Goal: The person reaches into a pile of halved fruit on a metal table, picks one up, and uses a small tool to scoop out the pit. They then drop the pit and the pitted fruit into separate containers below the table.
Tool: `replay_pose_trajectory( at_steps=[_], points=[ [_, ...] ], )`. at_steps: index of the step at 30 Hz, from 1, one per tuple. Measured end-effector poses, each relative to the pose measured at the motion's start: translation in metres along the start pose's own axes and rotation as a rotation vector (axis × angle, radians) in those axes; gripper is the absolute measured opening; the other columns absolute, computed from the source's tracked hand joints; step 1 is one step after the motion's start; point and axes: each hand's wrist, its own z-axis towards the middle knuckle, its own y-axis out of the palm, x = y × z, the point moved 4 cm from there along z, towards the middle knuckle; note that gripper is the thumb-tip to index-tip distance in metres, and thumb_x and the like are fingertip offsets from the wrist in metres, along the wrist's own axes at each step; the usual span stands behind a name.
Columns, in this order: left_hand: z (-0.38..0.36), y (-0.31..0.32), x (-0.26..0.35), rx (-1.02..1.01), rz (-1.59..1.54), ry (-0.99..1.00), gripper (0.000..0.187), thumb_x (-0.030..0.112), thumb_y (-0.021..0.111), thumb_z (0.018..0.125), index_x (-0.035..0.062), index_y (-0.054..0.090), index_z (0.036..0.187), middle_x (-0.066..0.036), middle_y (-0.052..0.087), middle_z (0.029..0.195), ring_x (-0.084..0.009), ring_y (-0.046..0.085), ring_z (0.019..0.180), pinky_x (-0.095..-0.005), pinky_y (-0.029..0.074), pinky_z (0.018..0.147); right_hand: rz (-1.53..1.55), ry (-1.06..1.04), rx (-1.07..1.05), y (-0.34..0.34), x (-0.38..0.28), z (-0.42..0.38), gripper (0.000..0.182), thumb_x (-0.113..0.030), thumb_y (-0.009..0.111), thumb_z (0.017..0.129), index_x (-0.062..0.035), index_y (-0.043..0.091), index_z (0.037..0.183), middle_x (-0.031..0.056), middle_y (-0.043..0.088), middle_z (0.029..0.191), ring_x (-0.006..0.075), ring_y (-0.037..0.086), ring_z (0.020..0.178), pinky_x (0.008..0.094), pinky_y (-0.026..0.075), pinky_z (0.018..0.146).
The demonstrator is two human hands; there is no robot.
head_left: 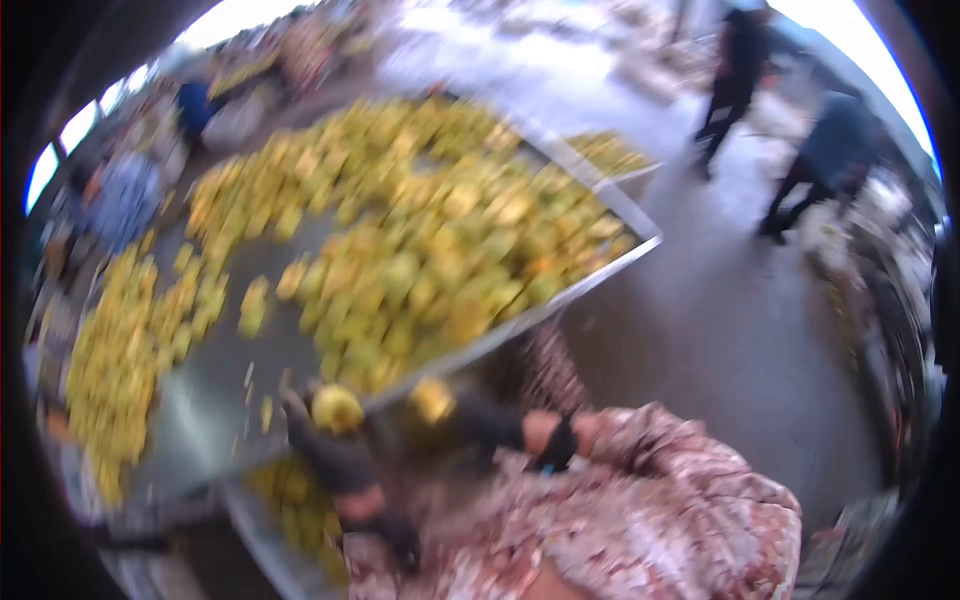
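Note:
My left hand (328,452), in a dark glove, is closed around a round yellow fruit (337,408) at the near edge of a metal table (215,400). Another yellow fruit (432,398) shows at the fingers of my right hand (485,420), also dark-gloved and apparently closed on it. Motion blur smears the right fingers. Both hands are in front of my patterned pink and white clothing (640,500). A large heap of yellow-green fruit (430,260) covers much of the tabletop just beyond them.
A raised metal rim (600,280) edges the table. Below its near side, more yellow fruit (300,515) lies in a container. Two people (735,80) in dark clothes are on the floor at right. A person in blue (125,200) is at the table's far left. Pale sacks (880,220) line the right.

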Motion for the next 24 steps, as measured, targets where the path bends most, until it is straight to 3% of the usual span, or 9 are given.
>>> replay_pose_trajectory(
  at_steps=[3,4,6,9,11,15,16,20,24],
  points=[
    [0.033,-0.138,0.036,0.204,0.575,0.21,0.037,0.034,0.054,0.104,0.0007,0.069,0.1,-0.008,0.067,0.093,-0.0191,0.064,0.088,-0.034,0.052,0.077,-0.022,0.28,-0.426,-0.047,-0.009,-0.019,0.019,-0.022,0.063,0.089,-0.0079,0.076,0.09,0.0208,0.07,0.08,0.0401,0.068,0.077,0.0474,0.054,0.067],
    [0.046,-0.19,0.045,0.231,0.864,0.239,0.036,0.031,0.054,0.104,0.0001,0.072,0.097,-0.011,0.07,0.098,-0.0224,0.066,0.091,-0.0365,0.053,0.076,-0.025,0.264,-0.21,-0.044,-0.006,-0.04,0.024,-0.024,0.06,0.092,-0.0059,0.074,0.086,0.0232,0.068,0.079,0.0429,0.067,0.076,0.0499,0.053,0.069],
    [0.062,-0.235,0.043,0.304,1.317,0.487,0.029,0.021,0.058,0.099,-0.0012,0.073,0.088,-0.015,0.072,0.097,-0.0294,0.066,0.093,-0.0391,0.052,0.081,0.088,0.341,-0.272,-0.025,0.001,-0.028,0.025,-0.025,0.059,0.093,-0.0052,0.072,0.085,0.0241,0.067,0.081,0.0441,0.066,0.078,0.0507,0.053,0.071],
    [0.062,-0.13,0.008,-0.256,1.587,0.788,0.019,0.017,0.066,0.089,-0.0022,0.07,0.089,-0.017,0.07,0.101,-0.0343,0.063,0.1,-0.0429,0.048,0.091,0.156,0.357,-0.319,-0.028,-0.014,-0.017,0.024,-0.024,0.059,0.093,-0.0047,0.071,0.084,0.0247,0.067,0.083,0.0444,0.066,0.08,0.051,0.053,0.072],
    [0.075,-0.076,-0.042,-0.467,1.367,0.654,0.029,0.025,0.074,0.083,0.0019,0.069,0.1,-0.019,0.068,0.1,-0.036,0.062,0.105,-0.0457,0.049,0.093,0.202,0.317,-0.242,-0.038,-0.024,-0.015,0.022,-0.021,0.06,0.092,-0.0041,0.07,0.083,0.0245,0.067,0.081,0.0439,0.066,0.08,0.0508,0.052,0.071],
    [0.098,-0.04,-0.087,-0.674,1.612,0.447,0.046,0.027,0.078,0.082,0.0025,0.063,0.118,-0.018,0.064,0.098,-0.0369,0.063,0.102,-0.0418,0.052,0.092,0.297,0.4,-0.211,-0.056,-0.024,-0.026,0.027,-0.025,0.063,0.094,-0.0014,0.067,0.081,0.0249,0.064,0.076,0.0437,0.065,0.073,0.0479,0.05,0.064],
    [0.108,-0.042,-0.084,-0.78,1.567,0.496,0.045,0.027,0.076,0.087,0.0018,0.061,0.122,-0.017,0.065,0.098,-0.0341,0.066,0.1,-0.0408,0.055,0.087,0.35,0.406,-0.145,-0.066,-0.025,-0.028,0.027,-0.025,0.064,0.094,-0.0013,0.066,0.081,0.0249,0.063,0.075,0.0435,0.064,0.071,0.0466,0.05,0.063],
    [0.097,-0.051,-0.052,-0.418,0.265,-0.226,0.04,0.033,0.061,0.1,-0.0002,0.061,0.121,-0.014,0.069,0.104,-0.0255,0.07,0.094,-0.0366,0.061,0.075,0.475,0.276,0.055,-0.088,-0.031,-0.02,0.021,-0.019,0.067,0.092,-0.001,0.065,0.081,0.0248,0.061,0.072,0.0424,0.058,0.063,0.0419,0.047,0.057],
    [0.03,-0.025,-0.046,-0.378,-0.039,-0.452,0.046,0.038,0.049,0.107,-0.0025,0.057,0.128,-0.018,0.065,0.12,-0.0296,0.068,0.102,-0.0384,0.062,0.084,0.466,0.128,0.047,-0.084,-0.058,0.007,0.016,-0.017,0.068,0.089,-0.0014,0.067,0.089,0.0252,0.063,0.077,0.0446,0.062,0.07,0.0454,0.047,0.059]
  ],
)
